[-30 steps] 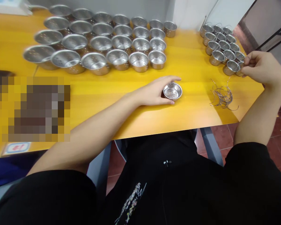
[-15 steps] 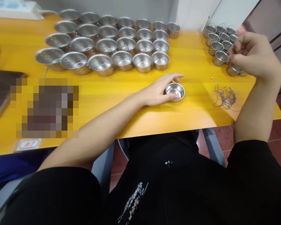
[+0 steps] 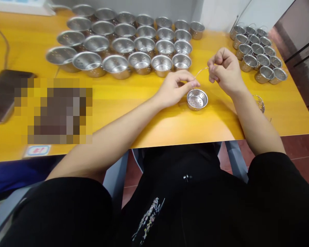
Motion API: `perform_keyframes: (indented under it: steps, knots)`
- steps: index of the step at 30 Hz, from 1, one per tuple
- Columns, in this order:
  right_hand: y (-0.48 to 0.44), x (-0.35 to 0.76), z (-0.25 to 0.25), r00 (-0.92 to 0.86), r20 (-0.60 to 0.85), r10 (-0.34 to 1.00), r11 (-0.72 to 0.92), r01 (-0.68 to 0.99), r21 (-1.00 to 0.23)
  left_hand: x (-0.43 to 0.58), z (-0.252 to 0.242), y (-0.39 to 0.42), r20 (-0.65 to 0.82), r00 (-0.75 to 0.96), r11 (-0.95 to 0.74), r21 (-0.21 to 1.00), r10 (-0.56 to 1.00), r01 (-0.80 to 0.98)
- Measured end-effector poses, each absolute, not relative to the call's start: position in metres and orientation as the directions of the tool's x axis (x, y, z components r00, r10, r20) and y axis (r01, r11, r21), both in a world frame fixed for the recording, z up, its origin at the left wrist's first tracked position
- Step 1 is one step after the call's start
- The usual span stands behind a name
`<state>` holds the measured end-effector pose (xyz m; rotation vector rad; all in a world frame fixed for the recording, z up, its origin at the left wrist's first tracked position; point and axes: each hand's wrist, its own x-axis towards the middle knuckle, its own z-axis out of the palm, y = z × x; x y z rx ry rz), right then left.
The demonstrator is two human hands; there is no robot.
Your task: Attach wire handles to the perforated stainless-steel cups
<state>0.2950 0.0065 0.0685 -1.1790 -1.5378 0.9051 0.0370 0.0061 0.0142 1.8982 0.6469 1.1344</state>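
Note:
A small perforated steel cup (image 3: 197, 99) stands alone on the yellow table (image 3: 149, 113) near its front edge. Just above and left of the cup, my left hand (image 3: 176, 87) pinches one end of a thin curved wire handle (image 3: 201, 70). My right hand (image 3: 222, 70) is closed on the wire's other end, above and to the right of the cup. The wire arcs between the two hands. Neither hand touches the cup.
Rows of bare steel cups (image 3: 134, 44) fill the back middle of the table. Cups with wire handles (image 3: 260, 51) cluster at the back right. A heap of loose wires (image 3: 260, 103) lies behind my right forearm. A dark phone (image 3: 5, 92) lies at the left.
My right hand swung left from the cups at the right, carrying a wire, to above the single cup. My left hand let go of the cup and took the wire's other end.

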Motion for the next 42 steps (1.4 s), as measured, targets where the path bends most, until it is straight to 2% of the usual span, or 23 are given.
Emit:
perform_keyframes:
  steps: [3, 6, 11, 13, 19, 23, 26, 29, 35, 38, 42]
  knots:
    - [0.011, 0.297, 0.054, -0.064, 0.231, 0.971, 0.24, 0.215, -0.947, 0.037, 0.013, 0.007, 0.454, 0.449, -0.511, 0.86, 0.77, 0.006]
    - [0.011, 0.299, 0.044, -0.078, 0.288, 0.955, 0.298, 0.192, -0.935, 0.037, 0.01, 0.009, 0.431, 0.429, -0.491, 0.87, 0.794, 0.036]
    - [0.001, 0.297, 0.041, -0.105, 0.42, 0.902, 0.421, 0.441, -0.793, 0.034, 0.009, 0.011, 0.466, 0.389, -0.53, 0.845, 0.795, 0.069]
    - [-0.006, 0.295, 0.045, -0.148, 0.442, 0.884, 0.454, 0.493, -0.742, 0.033, 0.009, 0.011, 0.482, 0.39, -0.551, 0.83, 0.785, 0.082]
    - [-0.018, 0.284, 0.047, -0.383, 0.446, 0.809, 0.587, 0.489, -0.645, 0.033, 0.011, 0.01, 0.5, 0.4, -0.593, 0.79, 0.768, 0.152]
    - [-0.016, 0.285, 0.051, -0.37, 0.468, 0.803, 0.596, 0.51, -0.62, 0.035, 0.016, 0.006, 0.492, 0.397, -0.583, 0.798, 0.775, 0.151]
    - [-0.015, 0.292, 0.062, -0.252, 0.466, 0.848, 0.521, 0.554, -0.649, 0.034, 0.016, 0.006, 0.495, 0.385, -0.576, 0.807, 0.779, 0.127]
    - [-0.017, 0.297, 0.071, -0.118, 0.438, 0.891, 0.431, 0.522, -0.736, 0.03, 0.009, 0.012, 0.443, 0.458, -0.558, 0.817, 0.771, 0.149]
    - [-0.018, 0.291, 0.068, -0.051, 0.214, 0.975, 0.218, 0.36, -0.907, 0.023, -0.005, 0.019, 0.306, 0.726, -0.614, 0.764, 0.616, 0.199]
    - [-0.014, 0.287, 0.063, -0.009, 0.23, 0.973, 0.222, 0.299, -0.928, 0.023, 0.0, 0.016, 0.255, 0.764, -0.644, 0.72, 0.593, 0.259]
    - [-0.01, 0.289, 0.059, -0.006, 0.222, 0.975, 0.216, 0.271, -0.938, 0.025, 0.004, 0.015, 0.285, 0.76, -0.616, 0.765, 0.584, 0.187]
